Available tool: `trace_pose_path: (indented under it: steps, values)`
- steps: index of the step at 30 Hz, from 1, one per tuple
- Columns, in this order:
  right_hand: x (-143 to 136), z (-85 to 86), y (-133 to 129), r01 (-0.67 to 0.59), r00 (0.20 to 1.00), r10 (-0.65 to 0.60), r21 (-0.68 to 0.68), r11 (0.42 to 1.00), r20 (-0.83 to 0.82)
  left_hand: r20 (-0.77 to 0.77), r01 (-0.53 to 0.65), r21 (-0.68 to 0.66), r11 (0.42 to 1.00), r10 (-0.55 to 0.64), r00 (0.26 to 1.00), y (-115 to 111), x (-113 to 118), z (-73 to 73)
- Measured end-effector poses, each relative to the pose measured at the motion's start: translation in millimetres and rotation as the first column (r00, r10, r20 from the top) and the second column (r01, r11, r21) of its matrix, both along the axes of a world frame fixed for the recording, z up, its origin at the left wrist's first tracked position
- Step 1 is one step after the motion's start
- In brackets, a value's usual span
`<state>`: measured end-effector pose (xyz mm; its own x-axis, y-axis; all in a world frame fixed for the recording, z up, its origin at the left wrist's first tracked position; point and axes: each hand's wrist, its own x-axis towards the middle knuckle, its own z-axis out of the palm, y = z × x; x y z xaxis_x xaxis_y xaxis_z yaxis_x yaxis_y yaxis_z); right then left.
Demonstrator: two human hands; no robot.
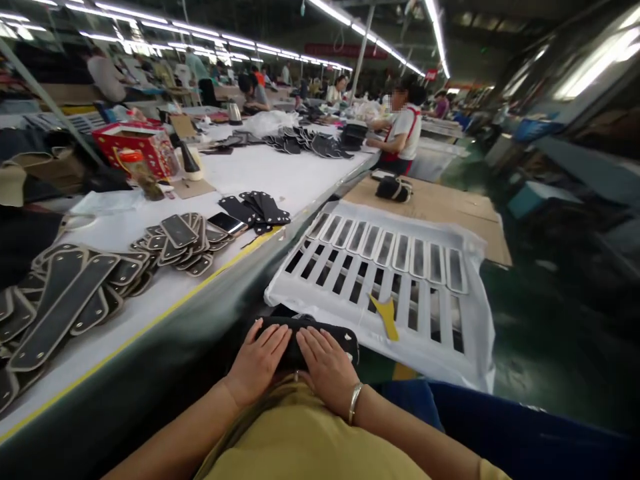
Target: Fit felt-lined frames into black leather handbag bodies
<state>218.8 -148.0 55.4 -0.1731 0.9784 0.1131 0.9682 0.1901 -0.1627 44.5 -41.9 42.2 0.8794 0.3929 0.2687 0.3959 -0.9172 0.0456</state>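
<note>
The left hand [263, 355] and the right hand [327, 365] lie flat, slightly apart, with fingers extended upon the black object [294, 350], which is directly under these 2 hands. At right of them is the white slotted rack [430, 360], bearing 1 yellow piece [386, 316]; at left, dark strips [65, 313] are piled on the table [300, 173].
</note>
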Motion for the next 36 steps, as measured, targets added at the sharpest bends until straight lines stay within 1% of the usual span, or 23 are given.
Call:
trace_pose_path:
  steps: [5,9,11,13,14,15,16,17,18,19,20,21,22,24,26,30,33,35,36]
  values:
    - [25,3.9,-26,0.094,0.996,-0.094,0.007,0.996,-0.004,0.026,-0.011,0.036,0.999,0.01,1.0,4,-4,7.9]
    - [38,17.7,-40,0.147,0.989,-0.146,0.02,0.989,-0.028,-0.019,-0.008,0.042,0.999,0.009,1.0,5,-7,14.2]
    - [46,25.6,-46,0.161,0.983,-0.16,0.013,0.987,-0.089,-0.035,-0.003,0.046,0.999,0.005,0.999,3,-4,17.2]
    - [54,28.3,-53,0.223,0.953,-0.215,0.013,0.975,-0.214,-0.033,0.021,0.047,0.999,-0.02,0.999,-2,4,18.9]
    - [57,26.5,-56,0.291,0.915,-0.274,0.014,0.957,-0.297,-0.036,0.058,0.043,0.997,-0.056,0.998,-6,10,18.7]
    - [60,22.4,-59,0.379,0.852,-0.346,0.006,0.925,-0.392,-0.045,0.117,0.036,0.993,-0.115,0.992,-11,17,17.7]
    - [61,16.6,-61,0.47,0.764,-0.416,-0.018,0.883,-0.493,-0.055,0.19,0.028,0.981,-0.188,0.981,-17,26,16.0]
    - [61,9.4,-62,0.539,0.659,-0.467,-0.063,0.84,-0.589,-0.064,0.258,0.02,0.966,-0.257,0.964,-23,34,13.6]
    - [60,1.7,-62,0.572,0.556,-0.493,-0.121,0.811,-0.67,-0.069,0.306,0.014,0.952,-0.305,0.95,-28,43,10.8]
    - [58,-5.8,-60,0.573,0.47,-0.497,-0.177,0.8,-0.73,-0.069,0.326,0.009,0.945,-0.325,0.943,-33,50,8.0]
    - [56,-12.4,-58,0.556,0.406,-0.491,-0.218,0.802,-0.771,-0.065,0.322,0.006,0.947,-0.321,0.945,-37,57,5.2]
    - [54,-17.8,-55,0.538,0.365,-0.485,-0.245,0.806,-0.794,-0.061,0.302,0.001,0.953,-0.301,0.952,-40,62,2.9]
    - [52,-21.9,-52,0.531,0.345,-0.487,-0.261,0.806,-0.802,-0.06,0.281,-0.005,0.96,-0.28,0.958,-42,66,1.1]
    - [50,-27.2,-47,0.551,0.335,-0.511,-0.276,0.788,-0.792,-0.065,0.267,-0.021,0.963,-0.268,0.961,-43,70,-0.9]
    - [49,-31.5,-43,0.592,0.342,-0.541,-0.271,0.759,-0.768,-0.057,0.264,-0.027,0.964,-0.265,0.962,-43,72,-1.1]
    - [44,-46.5,-39,0.692,0.364,-0.559,-0.186,0.698,-0.745,-0.015,0.246,0.033,0.969,-0.246,0.969,-45,77,1.6]
    - [42,-60.4,-33,0.761,0.352,-0.574,-0.131,0.636,-0.74,0.023,0.259,0.074,0.963,-0.262,0.965,-48,81,6.5]
    - [46,-62.9,-30,0.766,0.375,-0.549,-0.085,0.638,-0.747,0.063,0.306,0.051,0.951,-0.309,0.949,-47,78,10.9]
    - [49,-60.7,-30,0.748,0.395,-0.528,-0.071,0.66,-0.752,0.095,0.327,0.023,0.945,-0.328,0.94,-45,74,12.7]
